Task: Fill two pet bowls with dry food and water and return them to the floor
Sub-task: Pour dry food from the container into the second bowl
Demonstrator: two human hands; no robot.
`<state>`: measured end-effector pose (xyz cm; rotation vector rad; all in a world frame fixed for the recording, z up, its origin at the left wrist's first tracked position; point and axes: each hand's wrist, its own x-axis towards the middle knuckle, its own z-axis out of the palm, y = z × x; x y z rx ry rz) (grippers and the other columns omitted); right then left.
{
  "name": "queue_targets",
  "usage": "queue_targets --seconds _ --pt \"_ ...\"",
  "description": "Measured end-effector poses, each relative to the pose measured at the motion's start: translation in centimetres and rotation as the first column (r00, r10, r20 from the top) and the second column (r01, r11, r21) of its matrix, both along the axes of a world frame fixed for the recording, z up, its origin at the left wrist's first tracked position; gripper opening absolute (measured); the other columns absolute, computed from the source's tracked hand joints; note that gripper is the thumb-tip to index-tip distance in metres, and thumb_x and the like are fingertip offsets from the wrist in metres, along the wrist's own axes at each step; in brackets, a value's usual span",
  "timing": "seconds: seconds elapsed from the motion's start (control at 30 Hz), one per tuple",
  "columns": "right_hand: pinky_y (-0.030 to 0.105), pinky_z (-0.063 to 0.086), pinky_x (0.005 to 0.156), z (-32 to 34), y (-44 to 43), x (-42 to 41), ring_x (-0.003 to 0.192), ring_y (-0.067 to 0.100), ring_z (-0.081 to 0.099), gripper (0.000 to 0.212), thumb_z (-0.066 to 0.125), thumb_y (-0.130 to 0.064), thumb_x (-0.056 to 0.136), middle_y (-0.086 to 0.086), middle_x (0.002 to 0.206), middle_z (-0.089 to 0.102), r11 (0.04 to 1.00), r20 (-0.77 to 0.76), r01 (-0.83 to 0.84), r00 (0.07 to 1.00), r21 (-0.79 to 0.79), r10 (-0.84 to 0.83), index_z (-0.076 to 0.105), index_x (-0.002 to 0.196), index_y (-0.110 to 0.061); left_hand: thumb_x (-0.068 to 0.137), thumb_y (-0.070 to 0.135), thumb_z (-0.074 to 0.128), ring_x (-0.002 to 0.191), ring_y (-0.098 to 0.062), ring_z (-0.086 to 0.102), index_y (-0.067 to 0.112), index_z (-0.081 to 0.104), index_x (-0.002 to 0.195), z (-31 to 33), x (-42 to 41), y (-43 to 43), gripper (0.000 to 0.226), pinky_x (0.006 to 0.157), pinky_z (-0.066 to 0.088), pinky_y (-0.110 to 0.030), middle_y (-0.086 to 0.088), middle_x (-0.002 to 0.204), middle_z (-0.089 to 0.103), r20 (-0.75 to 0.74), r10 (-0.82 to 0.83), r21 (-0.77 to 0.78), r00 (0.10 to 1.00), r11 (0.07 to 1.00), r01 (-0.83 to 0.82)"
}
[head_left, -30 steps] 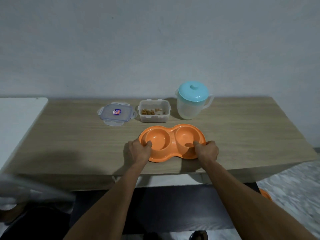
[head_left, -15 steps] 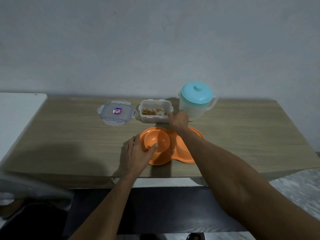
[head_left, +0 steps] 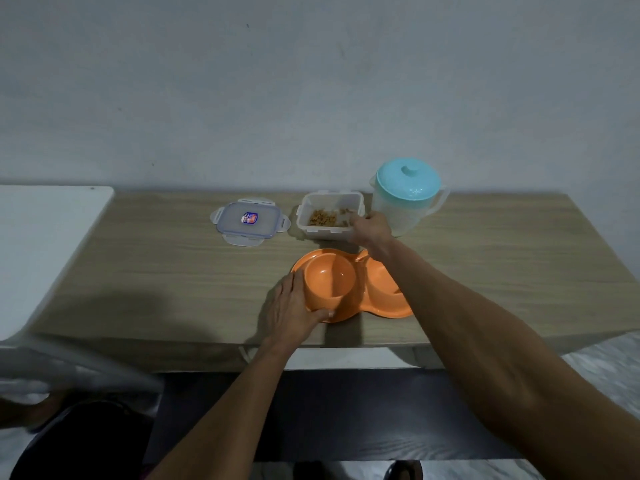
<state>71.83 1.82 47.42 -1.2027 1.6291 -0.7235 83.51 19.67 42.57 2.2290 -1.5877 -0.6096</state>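
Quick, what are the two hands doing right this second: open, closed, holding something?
Left hand: holding the left rim of the orange double bowl, thumb curled round its front edge.
Right hand: gripping the right corner of the open food container.

Illegible sticker [head_left: 250,218] on lid [head_left: 232,226]

The left hand [head_left: 290,306] holds the orange double bowl [head_left: 329,284] while the right hand [head_left: 371,228] grips the food container [head_left: 323,232].
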Motion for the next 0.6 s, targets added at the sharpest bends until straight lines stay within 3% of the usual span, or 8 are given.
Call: queue_targets --seconds 0.1,0.27,0.47,0.6 --pt "0.047 0.056 0.085 1.3 1.1 -1.7 0.088 0.025 0.063 0.017 0.062 -0.026 0.09 0.008 0.082 0.061 0.995 0.011 -0.035 0.999 -0.098 0.036 0.056 0.081 -0.013 0.068 0.059 0.075 0.144 -0.025 0.028 0.018 0.013 0.154 -0.1 0.0 0.4 0.113 0.113 0.031 -0.042 -0.005 0.159 0.023 0.025 0.003 0.021 1.0 1.0 -0.004" --pt "0.052 0.057 0.088 3.4 3.7 -4.7 0.076 0.018 0.059 0.02 0.065 -0.016 0.087 0.002 0.069 0.054 0.964 0.031 -0.154 0.986 -0.215 0.165 0.051 0.073 -0.016 0.064 0.058 0.079 0.142 -0.027 0.032 0.016 0.02 0.151 0.2 0.0 0.2 0.114 0.112 0.033 -0.044 -0.007 0.156 0.029 0.011 0.004 0.029 1.0 1.0 -0.004" --pt "0.045 0.053 0.074 5.2 7.7 -7.1 0.082 0.029 0.063 0.019 0.07 -0.023 0.084 0.015 0.086 0.066 0.891 -0.188 -0.274 0.958 -0.363 0.218 0.054 0.076 -0.015 0.061 0.055 0.082 0.143 -0.026 0.032 0.016 0.018 0.152 0.0 -0.2 0.0 0.117 0.113 0.033 -0.045 -0.007 0.157 0.028 -0.018 0.014 0.026 1.0 1.0 -0.013" --pt "0.026 0.045 0.066 5.5 9.4 -7.7 0.084 0.023 0.057 0.02 0.071 -0.018 0.083 0.009 0.087 0.063 0.801 -0.36 -0.394 0.902 -0.452 0.24 0.055 0.078 -0.008 0.061 0.055 0.082 0.143 -0.026 0.031 0.015 0.019 0.152 -0.2 -0.1 -0.2 0.118 0.114 0.032 -0.045 -0.008 0.157 0.029 -0.014 0.013 0.032 1.0 0.999 -0.013"
